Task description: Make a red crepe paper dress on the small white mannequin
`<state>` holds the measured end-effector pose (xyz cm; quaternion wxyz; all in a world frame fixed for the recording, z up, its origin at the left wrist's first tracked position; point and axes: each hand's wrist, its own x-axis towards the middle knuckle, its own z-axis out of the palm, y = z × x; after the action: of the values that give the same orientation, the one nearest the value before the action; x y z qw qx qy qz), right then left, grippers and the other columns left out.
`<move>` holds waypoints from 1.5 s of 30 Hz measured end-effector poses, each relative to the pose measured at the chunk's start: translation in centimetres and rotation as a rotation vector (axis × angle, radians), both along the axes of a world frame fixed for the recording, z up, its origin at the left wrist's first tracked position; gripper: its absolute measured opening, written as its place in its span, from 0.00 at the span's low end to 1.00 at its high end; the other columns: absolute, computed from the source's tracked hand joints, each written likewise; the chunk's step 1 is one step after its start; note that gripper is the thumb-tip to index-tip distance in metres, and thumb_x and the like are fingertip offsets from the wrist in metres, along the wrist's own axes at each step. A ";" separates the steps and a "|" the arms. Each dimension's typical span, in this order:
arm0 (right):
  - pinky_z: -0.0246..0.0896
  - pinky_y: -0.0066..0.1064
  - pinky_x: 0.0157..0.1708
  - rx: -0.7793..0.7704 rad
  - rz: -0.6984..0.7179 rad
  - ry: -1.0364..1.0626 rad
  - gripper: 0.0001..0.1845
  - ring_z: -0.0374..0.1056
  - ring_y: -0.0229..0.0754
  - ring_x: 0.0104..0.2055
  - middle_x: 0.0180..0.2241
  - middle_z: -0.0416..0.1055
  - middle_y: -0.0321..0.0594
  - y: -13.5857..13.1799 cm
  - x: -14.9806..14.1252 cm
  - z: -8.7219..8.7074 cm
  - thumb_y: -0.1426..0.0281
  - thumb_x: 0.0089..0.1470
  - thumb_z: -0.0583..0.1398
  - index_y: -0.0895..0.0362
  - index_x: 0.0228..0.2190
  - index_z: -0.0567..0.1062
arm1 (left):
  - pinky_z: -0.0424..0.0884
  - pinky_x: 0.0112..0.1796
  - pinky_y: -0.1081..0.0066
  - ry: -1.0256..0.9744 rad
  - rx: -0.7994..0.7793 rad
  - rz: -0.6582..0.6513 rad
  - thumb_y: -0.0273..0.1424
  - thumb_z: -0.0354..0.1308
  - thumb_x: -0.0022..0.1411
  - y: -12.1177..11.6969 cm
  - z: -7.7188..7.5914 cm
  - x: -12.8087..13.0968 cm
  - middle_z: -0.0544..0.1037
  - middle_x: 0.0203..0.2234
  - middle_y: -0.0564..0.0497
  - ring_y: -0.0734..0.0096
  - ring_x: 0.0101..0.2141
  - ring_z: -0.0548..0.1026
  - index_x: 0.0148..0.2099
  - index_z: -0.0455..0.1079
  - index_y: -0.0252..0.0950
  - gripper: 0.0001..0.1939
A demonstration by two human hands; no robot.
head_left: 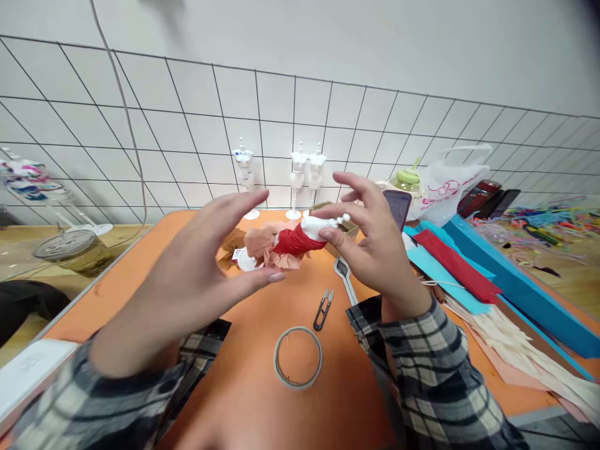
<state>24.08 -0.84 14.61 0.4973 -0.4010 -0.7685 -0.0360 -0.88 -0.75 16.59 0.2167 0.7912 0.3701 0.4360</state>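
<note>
Nearest, at lower left, one of two plaid sleeves (107, 400) leads to the left hand (182, 275), thumb and fingers wide apart with nothing visibly gripped, beside one dress form (300, 240) wrapped in red with a peach paper skirt (265, 240), at the frame's centre. Next come three white mannequins (297, 181) standing upper middle, one tape ring (298, 385) and one pair of snips (320, 324) below centre, then the right hand (375, 250), thumb and finger pinching the form's shoulder end. Shaping the skirt seems in hand; the next move probably calls for left fingers closing on it, the right steady.
</note>
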 end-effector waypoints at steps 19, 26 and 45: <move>0.71 0.37 0.43 -0.359 0.151 0.258 0.15 0.75 0.42 0.40 0.40 0.80 0.39 3.5 -2.1 -1.8 0.63 0.55 0.66 0.52 0.44 0.80 | 0.75 0.36 0.68 -0.270 -0.520 -0.238 0.40 0.68 0.57 4.9 -3.3 2.5 0.83 0.37 0.46 0.64 0.36 0.80 0.55 0.68 0.36 0.27; 0.70 0.36 0.44 -0.410 0.232 0.333 0.11 0.75 0.42 0.42 0.39 0.79 0.39 3.5 -2.0 -1.8 0.64 0.54 0.67 0.54 0.40 0.80 | 0.75 0.39 0.68 -0.279 -0.381 -0.128 0.39 0.70 0.53 4.3 -2.5 2.2 0.82 0.43 0.44 0.61 0.41 0.79 0.48 0.76 0.36 0.21; 0.69 0.36 0.45 -0.353 0.235 0.212 0.14 0.75 0.42 0.41 0.39 0.80 0.37 2.5 -2.0 -1.0 0.64 0.53 0.67 0.52 0.42 0.81 | 0.75 0.45 0.63 -0.248 -0.286 -0.104 0.39 0.72 0.51 3.7 -1.9 1.7 0.82 0.44 0.44 0.58 0.45 0.78 0.52 0.76 0.40 0.26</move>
<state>22.04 1.66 13.64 0.4984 -0.3908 -0.7477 0.1996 0.83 2.94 14.68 0.3929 0.7106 0.3573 0.4615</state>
